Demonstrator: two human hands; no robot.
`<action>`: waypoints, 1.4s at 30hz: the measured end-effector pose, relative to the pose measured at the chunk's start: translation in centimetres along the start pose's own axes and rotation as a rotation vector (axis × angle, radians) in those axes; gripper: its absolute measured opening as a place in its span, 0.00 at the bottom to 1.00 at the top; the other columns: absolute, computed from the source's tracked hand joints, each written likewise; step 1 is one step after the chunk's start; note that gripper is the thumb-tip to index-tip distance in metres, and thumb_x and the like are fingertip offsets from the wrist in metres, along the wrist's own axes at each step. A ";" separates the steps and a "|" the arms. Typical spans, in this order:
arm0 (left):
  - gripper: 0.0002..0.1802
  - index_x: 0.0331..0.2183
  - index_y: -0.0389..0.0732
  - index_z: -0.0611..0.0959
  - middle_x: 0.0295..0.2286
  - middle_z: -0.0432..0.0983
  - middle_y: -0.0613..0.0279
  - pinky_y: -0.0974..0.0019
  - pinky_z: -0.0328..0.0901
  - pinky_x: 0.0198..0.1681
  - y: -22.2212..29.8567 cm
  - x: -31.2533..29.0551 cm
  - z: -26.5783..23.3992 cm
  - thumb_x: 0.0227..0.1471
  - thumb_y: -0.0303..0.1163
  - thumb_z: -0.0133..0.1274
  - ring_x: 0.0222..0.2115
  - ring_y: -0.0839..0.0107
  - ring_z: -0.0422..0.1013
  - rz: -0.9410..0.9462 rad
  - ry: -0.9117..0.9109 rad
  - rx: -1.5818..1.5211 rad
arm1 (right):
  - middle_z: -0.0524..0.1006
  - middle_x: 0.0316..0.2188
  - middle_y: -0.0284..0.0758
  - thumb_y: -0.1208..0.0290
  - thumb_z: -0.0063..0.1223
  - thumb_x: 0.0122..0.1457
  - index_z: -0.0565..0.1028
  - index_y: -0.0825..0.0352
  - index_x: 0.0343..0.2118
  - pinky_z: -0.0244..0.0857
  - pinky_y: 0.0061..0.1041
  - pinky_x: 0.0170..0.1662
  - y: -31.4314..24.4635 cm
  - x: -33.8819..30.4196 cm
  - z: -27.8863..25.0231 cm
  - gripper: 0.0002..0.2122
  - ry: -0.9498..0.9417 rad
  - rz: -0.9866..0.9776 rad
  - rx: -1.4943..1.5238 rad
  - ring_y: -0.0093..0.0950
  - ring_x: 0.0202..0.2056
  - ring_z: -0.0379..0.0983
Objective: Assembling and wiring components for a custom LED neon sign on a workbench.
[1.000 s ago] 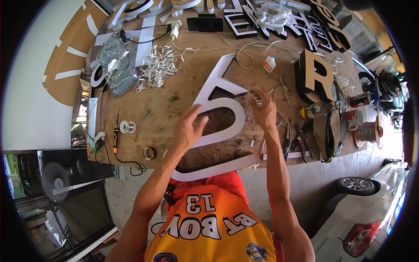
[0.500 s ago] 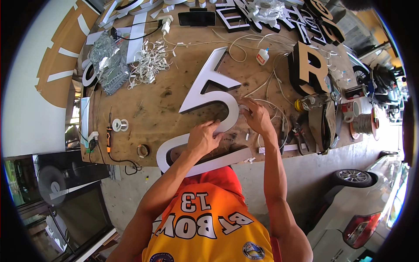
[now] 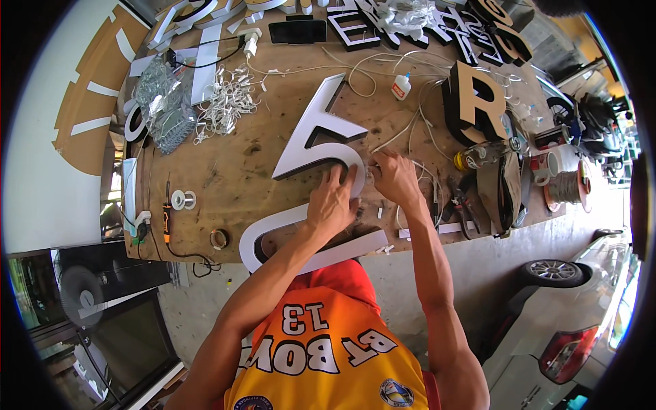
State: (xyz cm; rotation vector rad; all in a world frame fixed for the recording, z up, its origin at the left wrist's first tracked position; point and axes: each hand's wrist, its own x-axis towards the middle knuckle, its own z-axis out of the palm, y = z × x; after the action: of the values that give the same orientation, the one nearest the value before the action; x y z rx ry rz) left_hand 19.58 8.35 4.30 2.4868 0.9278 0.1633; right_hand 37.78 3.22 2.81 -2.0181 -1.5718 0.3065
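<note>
A large white sign character [image 3: 311, 147] with dark side walls lies face up near the table's front edge, its lower stroke close to my body. Across its curved stroke rests my left hand [image 3: 333, 201], fingers stretched forward over the face and thumb out to the right. Just outside the curve's right edge is my right hand [image 3: 396, 179], with bent fingers drawn together. Whatever they pinch is too small or hidden to make out. Thin pale cable [image 3: 393, 140] runs close by those fingertips.
Behind lie tangled white scraps [image 3: 229, 102], a glue bottle [image 3: 401, 87] and a phone [image 3: 298, 31]. At right are a tan-faced sign letter [image 3: 482, 102], pliers [image 3: 462, 205] and a wire spool [image 3: 568, 188]. A soldering iron [image 3: 167, 215] and solder reel [image 3: 182, 199] lie left.
My left hand has slid forward along the curve, and its fingers have straightened over the face. The right hand stays beside the curve's outer edge. The whole view has shifted slightly.
</note>
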 end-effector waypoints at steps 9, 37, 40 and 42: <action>0.49 0.61 0.44 0.67 0.62 0.50 0.43 0.35 0.47 0.63 -2.7 2.7 0.7 0.38 0.48 0.66 0.65 0.43 0.47 0.245 0.060 0.137 | 0.78 0.33 0.46 0.79 0.53 0.47 0.77 0.70 0.31 0.68 0.43 0.39 0.3 0.9 0.0 0.07 -0.083 -0.060 -0.016 0.48 0.37 0.75; 0.58 0.63 0.55 0.67 0.65 0.51 0.49 0.41 0.48 0.65 -4.3 3.8 -0.7 0.32 0.64 0.67 0.66 0.47 0.48 0.276 -0.107 0.249 | 0.78 0.23 0.52 0.67 0.51 0.58 0.78 0.72 0.24 0.71 0.46 0.32 -1.3 1.3 1.3 0.12 -0.063 0.086 -0.122 0.52 0.27 0.77; 0.59 0.64 0.53 0.66 0.65 0.50 0.49 0.41 0.47 0.66 -4.3 3.9 -0.7 0.32 0.64 0.68 0.66 0.48 0.48 0.267 -0.114 0.231 | 0.78 0.23 0.53 0.66 0.51 0.59 0.78 0.73 0.25 0.71 0.46 0.32 -1.1 1.5 1.4 0.14 -0.051 0.137 -0.116 0.52 0.27 0.77; 0.60 0.64 0.52 0.65 0.65 0.50 0.49 0.40 0.47 0.66 -4.2 4.1 -0.9 0.32 0.64 0.67 0.66 0.48 0.48 0.267 -0.118 0.229 | 0.77 0.22 0.54 0.65 0.51 0.59 0.78 0.73 0.26 0.71 0.46 0.31 -0.8 1.5 1.7 0.14 -0.009 0.160 -0.076 0.53 0.27 0.77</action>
State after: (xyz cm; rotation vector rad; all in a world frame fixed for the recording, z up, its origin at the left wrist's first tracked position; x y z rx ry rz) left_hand 20.00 14.13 2.82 2.7916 0.5922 -0.0045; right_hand 36.71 5.27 2.12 -2.2091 -1.4503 0.3206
